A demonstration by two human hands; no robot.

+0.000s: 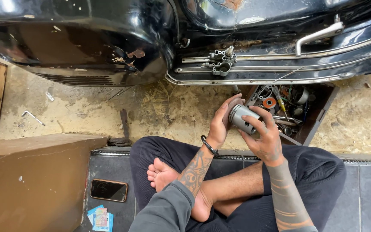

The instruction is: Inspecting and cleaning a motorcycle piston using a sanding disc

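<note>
Head view: we hold a metal piston (242, 118) over our lap.
Both left hand (220, 122) and right hand (265, 135) clasp it; slipping fingers could drop it into the far toolbox (318, 114).

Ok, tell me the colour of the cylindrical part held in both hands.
Silvery grey metal piston, between left hand and right hand; head view.

Phone (108, 190), dark rectangular screen, brown edge, flat on grey floor (366, 193) at lower left. Just below it: small stack of blue-pink banknotes (101, 219).
</note>
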